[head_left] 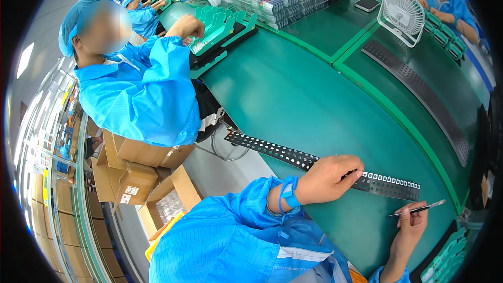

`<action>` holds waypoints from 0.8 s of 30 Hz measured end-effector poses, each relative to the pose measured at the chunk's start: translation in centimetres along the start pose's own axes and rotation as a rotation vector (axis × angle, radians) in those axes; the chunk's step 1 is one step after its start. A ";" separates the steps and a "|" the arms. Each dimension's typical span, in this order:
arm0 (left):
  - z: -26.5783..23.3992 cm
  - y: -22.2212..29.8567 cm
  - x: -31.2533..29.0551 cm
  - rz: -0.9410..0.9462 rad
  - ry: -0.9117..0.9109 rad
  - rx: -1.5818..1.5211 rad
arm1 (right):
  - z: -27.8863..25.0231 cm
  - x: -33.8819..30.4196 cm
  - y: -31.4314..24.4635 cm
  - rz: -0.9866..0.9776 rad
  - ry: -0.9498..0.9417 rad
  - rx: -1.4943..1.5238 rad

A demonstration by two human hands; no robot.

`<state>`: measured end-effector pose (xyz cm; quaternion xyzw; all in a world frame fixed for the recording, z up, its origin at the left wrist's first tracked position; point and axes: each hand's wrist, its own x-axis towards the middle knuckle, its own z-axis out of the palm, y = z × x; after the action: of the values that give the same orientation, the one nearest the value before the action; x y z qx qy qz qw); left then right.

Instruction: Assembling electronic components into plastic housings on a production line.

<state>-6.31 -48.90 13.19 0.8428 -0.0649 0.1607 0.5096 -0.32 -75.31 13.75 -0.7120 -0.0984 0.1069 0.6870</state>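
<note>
A long black perforated strip (277, 151) lies across the green bench in front of me. Small pale squares (392, 180) line its right part, while rows of holes show along the left. My left hand (330, 178), with a blue wrist strap, is over the strip, its fingers curled and fingertips pinched together at the strip's edge. Whatever is between them is too small or hidden to make out. Just right of the strip's end, my right hand (409, 226) grips a slim pen-like tool (434, 205), black with a silvery end pointing right.
A co-worker (136, 84) in blue sits at the left, beside green trays (220, 26). Stacked clear packs (277, 0), a phone (367, 4) and a white fan (402, 13) stand farther back. Another perforated strip (419, 89) lies beyond a green ridge. Cartons (133, 183) are on the floor.
</note>
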 end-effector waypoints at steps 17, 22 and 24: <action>0.0 0.1 0.1 0.004 -0.002 0.003 | 0.1 0.0 -0.1 0.003 0.013 0.000; -0.1 0.2 0.0 -0.005 -0.001 0.002 | 0.1 0.0 -0.2 0.009 0.009 -0.002; 0.0 0.2 0.1 -0.006 0.005 0.003 | 0.1 0.0 0.0 0.009 0.010 0.001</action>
<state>-6.33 -48.98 13.43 0.8434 -0.0611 0.1614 0.5088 -0.33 -75.22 13.80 -0.7126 -0.0916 0.1062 0.6874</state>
